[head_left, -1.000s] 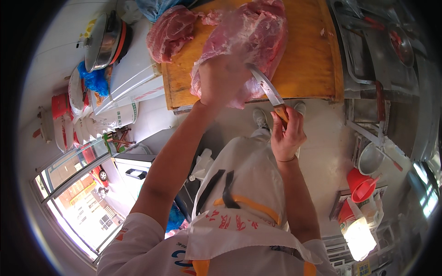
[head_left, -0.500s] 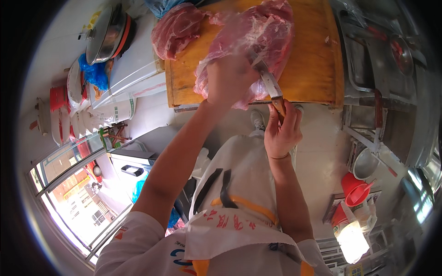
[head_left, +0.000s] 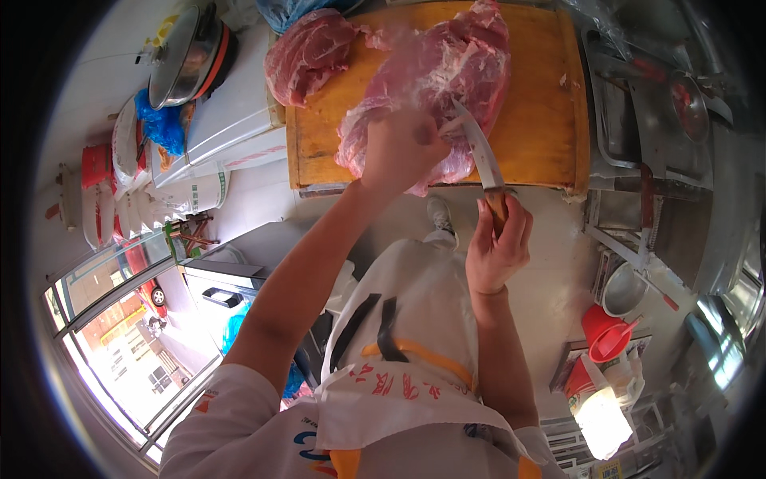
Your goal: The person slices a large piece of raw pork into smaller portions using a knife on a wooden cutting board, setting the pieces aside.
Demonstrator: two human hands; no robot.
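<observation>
A large slab of raw meat (head_left: 471,64), pink with pale fat and membrane, lies on the wooden cutting board (head_left: 550,120). My left hand (head_left: 401,152) is at its near side, fingers bent and closed on the meat's surface; a hazy patch in the picture blurs the fingertips. In my right hand (head_left: 499,251) is a knife (head_left: 483,156), held by its wooden handle just off the board's near edge. Its long blade points up and away, the tip over the meat, right of my left hand. A smaller piece of meat (head_left: 307,52) rests at the board's far left.
A lidded pot (head_left: 187,60) and a blue plastic bag (head_left: 159,124) are on the white surface to the left. Metal trays (head_left: 614,120) and a bowl (head_left: 688,104) stand right of the board. A red bucket (head_left: 606,331) is at the lower right.
The knife has drawn back slightly toward me and right, and more of its blade shows above the meat. My left hand stays at the meat's near side, its fingers more bent.
</observation>
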